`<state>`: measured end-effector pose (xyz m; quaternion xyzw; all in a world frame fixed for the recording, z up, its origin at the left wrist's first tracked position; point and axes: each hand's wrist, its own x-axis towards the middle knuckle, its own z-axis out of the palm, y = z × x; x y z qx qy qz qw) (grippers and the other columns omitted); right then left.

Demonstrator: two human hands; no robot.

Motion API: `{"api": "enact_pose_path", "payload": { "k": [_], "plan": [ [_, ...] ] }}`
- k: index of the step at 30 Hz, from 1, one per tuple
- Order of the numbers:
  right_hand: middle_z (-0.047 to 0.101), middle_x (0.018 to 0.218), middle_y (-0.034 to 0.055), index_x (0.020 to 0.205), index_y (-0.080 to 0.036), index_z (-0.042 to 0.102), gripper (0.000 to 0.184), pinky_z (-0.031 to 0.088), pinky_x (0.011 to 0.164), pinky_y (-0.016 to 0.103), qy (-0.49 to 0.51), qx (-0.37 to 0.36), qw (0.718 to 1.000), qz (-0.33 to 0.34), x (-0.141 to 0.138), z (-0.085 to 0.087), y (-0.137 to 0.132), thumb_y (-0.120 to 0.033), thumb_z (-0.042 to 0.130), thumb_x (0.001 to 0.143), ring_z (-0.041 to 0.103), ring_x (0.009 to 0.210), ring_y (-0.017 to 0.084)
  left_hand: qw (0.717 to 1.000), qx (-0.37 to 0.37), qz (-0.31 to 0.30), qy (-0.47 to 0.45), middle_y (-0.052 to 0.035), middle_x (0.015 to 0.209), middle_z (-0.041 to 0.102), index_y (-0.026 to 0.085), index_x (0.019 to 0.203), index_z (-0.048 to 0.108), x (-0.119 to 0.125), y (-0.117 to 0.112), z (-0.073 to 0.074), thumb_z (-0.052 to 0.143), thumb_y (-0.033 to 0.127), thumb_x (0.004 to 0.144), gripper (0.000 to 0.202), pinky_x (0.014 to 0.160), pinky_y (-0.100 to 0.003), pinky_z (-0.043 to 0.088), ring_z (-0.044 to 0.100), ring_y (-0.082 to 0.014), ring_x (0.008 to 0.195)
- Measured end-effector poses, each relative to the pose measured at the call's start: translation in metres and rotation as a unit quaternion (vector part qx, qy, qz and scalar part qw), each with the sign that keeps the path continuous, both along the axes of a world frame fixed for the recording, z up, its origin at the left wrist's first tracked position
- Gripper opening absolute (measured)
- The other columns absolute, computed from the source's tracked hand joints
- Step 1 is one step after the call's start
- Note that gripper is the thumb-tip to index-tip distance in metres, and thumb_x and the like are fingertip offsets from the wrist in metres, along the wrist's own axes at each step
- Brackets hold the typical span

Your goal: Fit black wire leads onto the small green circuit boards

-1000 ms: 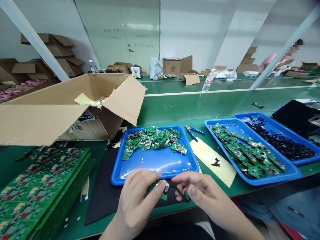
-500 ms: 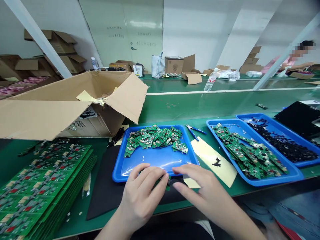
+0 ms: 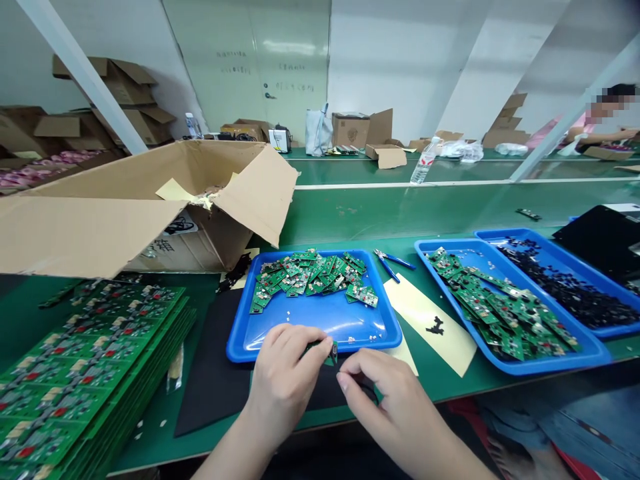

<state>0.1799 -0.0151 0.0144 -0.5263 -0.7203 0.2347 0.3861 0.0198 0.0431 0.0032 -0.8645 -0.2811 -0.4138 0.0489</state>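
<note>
Circuit board: I have it pinched between the thumb and fingers of my left hand, just beside the near rim of a blue tray. On my right hand, thumb and forefinger tips are close together near the board; I can't tell from here whether they grip anything. Loose boards fill the tray's far part, with blue-handled cutters to its right.
</note>
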Motion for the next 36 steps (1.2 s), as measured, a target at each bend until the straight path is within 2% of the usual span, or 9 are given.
{"api": "enact_pose_path", "payload": {
  "k": [7,12,16,20,23,27,30,34,36],
  "plan": [
    [0.067,0.066,0.0008,0.074,-0.019,0.064,0.020,0.049,0.057,0.024,0.060,-0.087,0.994,-0.008,0.017,-0.002,0.010,-0.020,0.050,0.088,0.063,0.061,0.015,0.999,-0.012,-0.021,-0.041,-0.0055,0.076,0.069,0.015,0.085,0.063,-0.002,-0.001,0.001,0.049,0.002,0.087,0.019,0.065,-0.030,0.045,0.062,-0.0148,0.069],
    [0.071,0.077,0.0036,0.083,-0.019,0.068,0.021,0.050,0.064,0.027,0.027,0.001,0.999,-0.017,0.019,-0.009,0.011,-0.022,0.049,0.092,0.067,0.071,0.018,0.998,-0.018,-0.041,-0.049,-0.0047,0.075,0.069,0.015,0.085,0.063,0.002,-0.004,0.000,0.051,0.005,0.089,0.017,0.065,-0.030,0.045,0.061,-0.0144,0.068],
    [0.069,0.075,0.0050,0.086,-0.019,0.069,0.022,0.049,0.063,0.029,0.002,0.052,0.999,-0.014,0.016,-0.012,0.011,-0.021,0.048,0.093,0.065,0.069,0.018,0.995,-0.032,-0.074,-0.056,-0.0056,0.074,0.068,0.014,0.082,0.061,0.002,-0.005,0.000,0.055,0.002,0.086,0.014,0.065,-0.031,0.045,0.060,-0.0145,0.067],
    [0.070,0.074,0.0043,0.084,-0.020,0.072,0.021,0.050,0.063,0.028,0.063,-0.036,0.997,0.025,0.018,-0.005,0.015,-0.021,0.052,0.090,0.064,0.068,0.018,0.989,-0.065,-0.126,-0.039,-0.0043,0.074,0.067,0.015,0.080,0.057,-0.003,-0.002,0.003,0.054,-0.003,0.084,0.018,0.067,-0.032,0.046,0.060,-0.0137,0.067],
    [0.069,0.071,0.0027,0.082,-0.019,0.074,0.016,0.051,0.062,0.026,0.175,-0.173,0.968,0.053,0.021,0.001,0.017,-0.025,0.059,0.085,0.064,0.066,0.016,0.971,-0.142,-0.185,-0.044,-0.0025,0.075,0.067,0.017,0.084,0.056,-0.007,0.001,0.005,0.057,0.004,0.086,0.013,0.073,-0.033,0.048,0.061,-0.0132,0.066],
    [0.064,0.064,-0.0010,0.092,-0.018,0.071,0.023,0.049,0.057,0.025,0.325,-0.272,0.903,0.068,0.018,0.001,0.017,-0.037,0.068,0.079,0.062,0.060,0.014,0.929,-0.244,-0.219,-0.173,-0.0001,0.075,0.066,0.020,0.090,0.057,-0.005,-0.001,0.004,0.065,0.021,0.086,0.009,0.075,-0.028,0.053,0.064,-0.0132,0.070],
    [0.059,0.059,-0.0059,0.108,-0.020,0.062,0.043,0.049,0.060,0.025,0.410,-0.282,0.865,0.067,0.010,-0.001,0.015,-0.042,0.074,0.074,0.062,0.056,0.012,0.896,-0.286,-0.219,-0.258,-0.0008,0.083,0.063,0.022,0.090,0.062,0.000,-0.005,0.000,0.064,0.021,0.086,0.004,0.075,-0.026,0.054,0.063,-0.0133,0.078],
    [0.060,0.060,-0.0031,0.083,-0.017,0.063,0.032,0.050,0.060,0.024,0.446,-0.251,0.858,0.051,-0.001,-0.003,0.012,-0.046,0.074,0.074,0.062,0.057,0.012,0.864,-0.311,-0.190,-0.348,-0.0003,0.089,0.057,0.026,0.084,0.068,0.008,-0.007,-0.009,0.068,0.031,0.083,0.005,0.085,-0.029,0.053,0.060,-0.0148,0.091],
    [0.061,0.061,-0.0017,0.078,-0.017,0.063,0.028,0.050,0.060,0.023,0.438,-0.224,0.870,0.037,-0.004,-0.004,0.010,-0.044,0.071,0.077,0.062,0.059,0.012,0.870,-0.296,-0.157,-0.362,-0.0011,0.096,0.054,0.028,0.090,0.070,0.011,-0.007,-0.014,0.067,0.033,0.084,0.008,0.091,-0.029,0.050,0.057,-0.0156,0.100]
  ]
}}
